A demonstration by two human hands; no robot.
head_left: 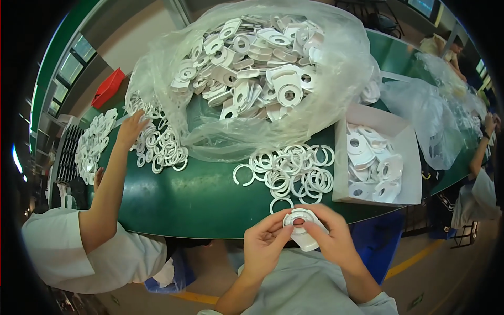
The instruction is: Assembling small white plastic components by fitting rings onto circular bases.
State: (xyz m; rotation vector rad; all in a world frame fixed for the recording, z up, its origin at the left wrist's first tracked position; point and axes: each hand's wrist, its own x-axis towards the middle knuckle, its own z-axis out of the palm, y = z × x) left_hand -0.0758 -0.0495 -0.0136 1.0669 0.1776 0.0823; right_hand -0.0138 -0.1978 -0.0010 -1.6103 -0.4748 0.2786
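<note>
Between my two hands, just in front of the table's near edge, is a white plastic part (306, 241) with a round hole and a flat tab. My left hand (264, 242) pinches its left side, the thumb near the hole. Its right side is gripped by my right hand (334, 235), that thumb also resting by the hole. A ring seems to sit around the hole, though the fingers partly cover it. Right beyond my hands lies a loose pile of white open rings (296, 170) on the green table (205, 210).
A big clear plastic bag (231, 144) heaped with white parts (252, 68) fills the table's middle. To the right stands a white box (412, 157) holding similar parts. At left, a co-worker's hand (131, 128) reaches into another ring pile (160, 144). A red bin (107, 88) sits farther back.
</note>
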